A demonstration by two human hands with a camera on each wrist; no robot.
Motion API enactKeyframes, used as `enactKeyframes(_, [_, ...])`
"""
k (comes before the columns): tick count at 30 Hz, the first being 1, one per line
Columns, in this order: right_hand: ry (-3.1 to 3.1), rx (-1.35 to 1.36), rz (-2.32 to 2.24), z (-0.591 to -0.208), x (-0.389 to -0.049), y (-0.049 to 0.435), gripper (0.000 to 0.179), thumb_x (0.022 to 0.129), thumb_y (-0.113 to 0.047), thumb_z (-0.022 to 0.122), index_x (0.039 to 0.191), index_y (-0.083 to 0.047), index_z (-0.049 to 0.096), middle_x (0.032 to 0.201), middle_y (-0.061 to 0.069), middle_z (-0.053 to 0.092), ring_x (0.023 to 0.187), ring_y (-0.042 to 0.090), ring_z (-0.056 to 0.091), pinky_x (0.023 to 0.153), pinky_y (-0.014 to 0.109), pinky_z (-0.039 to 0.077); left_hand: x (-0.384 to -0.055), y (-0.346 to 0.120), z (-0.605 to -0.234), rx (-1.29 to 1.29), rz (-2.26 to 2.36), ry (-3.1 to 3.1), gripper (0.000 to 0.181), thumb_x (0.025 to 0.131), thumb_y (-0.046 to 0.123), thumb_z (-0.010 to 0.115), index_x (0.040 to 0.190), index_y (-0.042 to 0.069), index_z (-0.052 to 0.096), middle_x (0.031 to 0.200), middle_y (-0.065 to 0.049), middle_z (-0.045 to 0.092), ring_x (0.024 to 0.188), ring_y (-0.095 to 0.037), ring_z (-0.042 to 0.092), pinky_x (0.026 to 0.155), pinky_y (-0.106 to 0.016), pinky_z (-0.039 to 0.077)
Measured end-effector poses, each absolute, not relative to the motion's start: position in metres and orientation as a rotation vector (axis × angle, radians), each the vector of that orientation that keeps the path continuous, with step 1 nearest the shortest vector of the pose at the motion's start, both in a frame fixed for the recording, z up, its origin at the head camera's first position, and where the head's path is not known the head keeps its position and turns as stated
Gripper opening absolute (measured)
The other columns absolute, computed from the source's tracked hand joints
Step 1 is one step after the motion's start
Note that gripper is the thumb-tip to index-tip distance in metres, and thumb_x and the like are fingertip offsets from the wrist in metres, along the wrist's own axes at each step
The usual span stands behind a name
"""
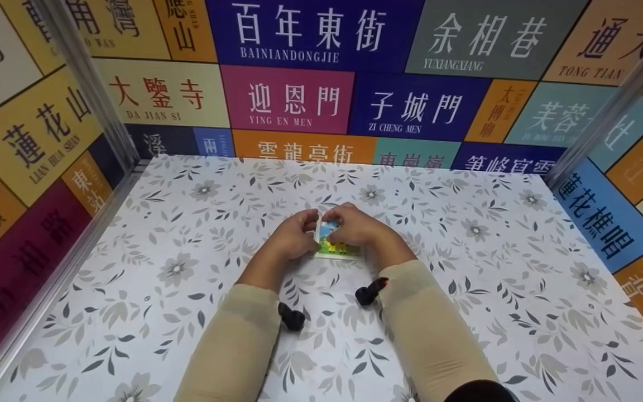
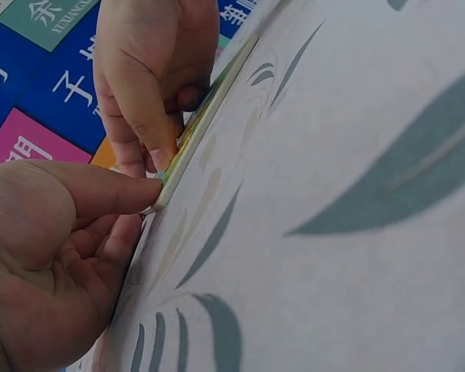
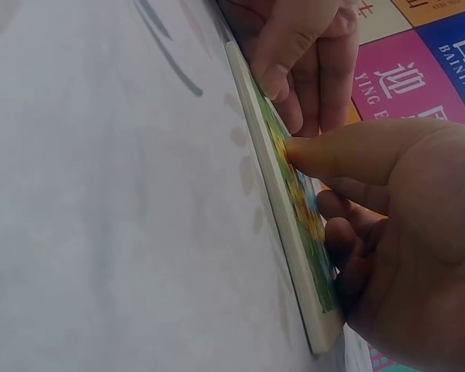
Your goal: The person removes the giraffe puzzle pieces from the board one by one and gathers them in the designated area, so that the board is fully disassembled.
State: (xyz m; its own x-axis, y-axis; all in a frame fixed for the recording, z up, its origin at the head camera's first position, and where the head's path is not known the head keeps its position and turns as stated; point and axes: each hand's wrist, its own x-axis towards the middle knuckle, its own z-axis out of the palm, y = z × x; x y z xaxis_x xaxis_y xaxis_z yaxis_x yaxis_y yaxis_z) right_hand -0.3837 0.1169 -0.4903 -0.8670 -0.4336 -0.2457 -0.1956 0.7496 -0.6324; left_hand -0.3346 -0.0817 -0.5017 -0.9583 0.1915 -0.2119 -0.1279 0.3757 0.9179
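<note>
A small flat picture board [image 1: 346, 250] with a pale rim and a green, yellow and blue picture lies on the tablecloth between both hands. My left hand [image 1: 292, 235] holds its left edge, the thumb on top near the corner and the other fingers bent beside the edge. From the right, my right hand [image 1: 359, 228] reaches over the board. In the right wrist view its thumb [image 3: 314, 157] touches the picture, and its other fingers curl at the far side. Whether a loose piece is pinched there, I cannot tell. The hands cover much of the picture.
The tablecloth [image 1: 176, 312] is white with grey leaves and flowers. Panels [image 1: 288, 100] with large Chinese lettering stand behind the table and along both sides. A small black device [image 1: 292, 318] sits at the left wrist, another [image 1: 370, 293] at the right.
</note>
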Motion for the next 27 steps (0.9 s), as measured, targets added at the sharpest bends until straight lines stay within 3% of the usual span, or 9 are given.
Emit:
enactKeyframes(7, [2.553,-0.442,-0.953,-0.4915,-0.3848,0.1152,0.041,0.093,-0.016,0.079,0.131,-0.022,0.066,0.141,0.006,0.06,0.129,0.027,0.056,0.117,0.046,0.046,-0.3349,-0.0823,-0.5024,0.053,1.616,2.341,0.088,0.084,-0.008,0.074,0.164,0.014,0.044,0.163,-0.007,0.053,0.15,-0.029,0.053,0.124,-0.04,0.045])
enactKeyframes(16, [2.566,-0.373,-1.215,-0.4914,-0.383,0.1187,0.031,0.099,-0.012,0.069,0.13,-0.016,0.072,0.125,0.008,0.068,0.109,0.025,0.065,0.086,0.035,0.056,-0.3351,-0.0813,-0.5046,0.086,1.655,2.317,0.089,0.084,-0.01,0.074,0.164,0.009,0.042,0.165,-0.01,0.05,0.151,-0.029,0.052,0.122,-0.041,0.046])
enactKeyframes(22, [2.566,-0.358,-1.25,-0.491,-0.3828,0.1198,0.03,0.098,-0.012,0.069,0.128,-0.015,0.073,0.122,0.007,0.07,0.108,0.025,0.066,0.083,0.034,0.056,-0.3358,-0.0801,-0.5044,0.069,1.673,2.307,0.089,0.083,-0.011,0.073,0.163,0.011,0.043,0.165,-0.008,0.051,0.15,-0.03,0.052,0.122,-0.041,0.047])
enactKeyframes(27, [2.567,-0.34,-1.294,-0.4911,-0.3844,0.1202,0.03,0.098,-0.011,0.069,0.127,-0.016,0.074,0.123,0.006,0.071,0.11,0.024,0.068,0.089,0.036,0.057,-0.3355,-0.0813,-0.5034,0.046,1.648,2.327,0.089,0.083,-0.01,0.074,0.163,0.013,0.045,0.164,-0.005,0.052,0.149,-0.027,0.053,0.123,-0.04,0.046])
